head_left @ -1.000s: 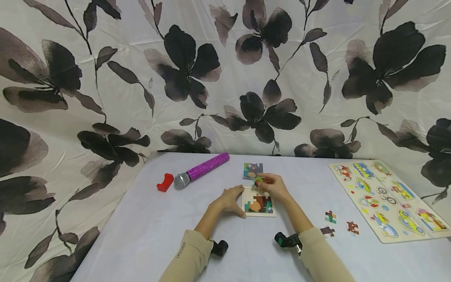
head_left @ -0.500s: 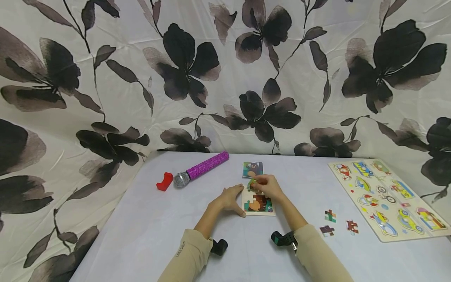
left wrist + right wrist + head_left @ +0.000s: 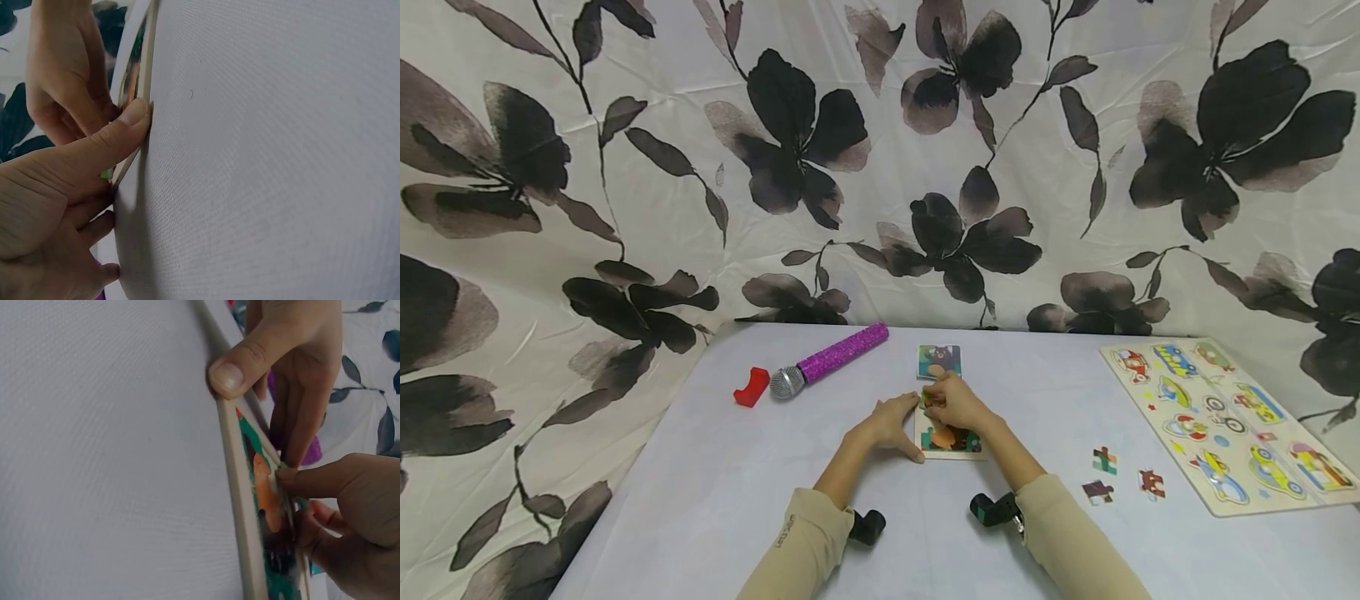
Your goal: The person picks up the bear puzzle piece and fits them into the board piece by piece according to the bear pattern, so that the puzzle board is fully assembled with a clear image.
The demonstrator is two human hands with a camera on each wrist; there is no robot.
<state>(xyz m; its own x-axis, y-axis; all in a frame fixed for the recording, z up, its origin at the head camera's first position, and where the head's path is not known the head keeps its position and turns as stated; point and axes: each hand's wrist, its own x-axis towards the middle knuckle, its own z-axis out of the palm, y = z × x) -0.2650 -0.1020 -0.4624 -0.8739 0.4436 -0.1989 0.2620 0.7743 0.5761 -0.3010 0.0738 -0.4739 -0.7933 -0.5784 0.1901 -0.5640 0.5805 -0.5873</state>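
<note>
A small wooden jigsaw board (image 3: pixel 955 456) with a bear picture lies at mid-table, its lower part filled with pieces. My left hand (image 3: pixel 891 423) holds its left side, thumb at the near corner and fingers by the far one. My right hand (image 3: pixel 961 406) reaches over the board from the right and pinches a green and brown jigsaw piece (image 3: pixel 930 401) at the upper left of the frame. Fingers cover much of that piece. In the right wrist view, the right thumb and fingertips (image 3: pixel 289 476) are right at the board's surface, close to the left hand's fingers.
Just behind the board lies a bear picture card (image 3: pixel 938 360). To the right are three loose jigsaw pieces (image 3: pixel 1104 460) and a large vehicle puzzle board (image 3: pixel 1225 425). A purple glitter microphone (image 3: pixel 842 352) and a red block (image 3: pixel 752 387) lie at the back left.
My right hand has brought the jigsaw piece left and down, from beside the picture card onto the board's upper left. The left hand stays at the board's edge.
</note>
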